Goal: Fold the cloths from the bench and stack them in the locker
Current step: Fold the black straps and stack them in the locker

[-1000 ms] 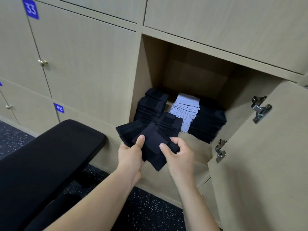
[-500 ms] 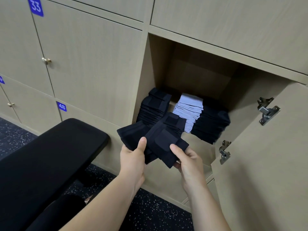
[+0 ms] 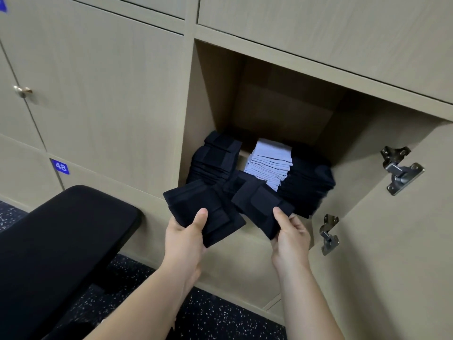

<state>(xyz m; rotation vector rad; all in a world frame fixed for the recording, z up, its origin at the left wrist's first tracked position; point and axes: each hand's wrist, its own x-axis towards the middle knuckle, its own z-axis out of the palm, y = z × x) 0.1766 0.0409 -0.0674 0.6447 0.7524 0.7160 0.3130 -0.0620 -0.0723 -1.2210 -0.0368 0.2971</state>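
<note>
Head view: at the open locker (image 3: 277,104), the left hand (image 3: 186,239) pinches a folded dark cloth (image 3: 196,202), and the right hand (image 3: 291,239) pinches a second cloth (image 3: 259,204). Cloth stacks (image 3: 269,165) sit inside the locker. A black bench (image 3: 61,231) stands to the left on the speckled floor (image 3: 220,315).

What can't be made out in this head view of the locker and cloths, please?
Head view:
Left hand: fingers hidden under the left dark cloth.
Right hand: fingertips hidden under the right dark cloth.
Right black stack: layers merge in shadow, uncountable.
Top-left number plate: cut off by the frame edge.
</note>
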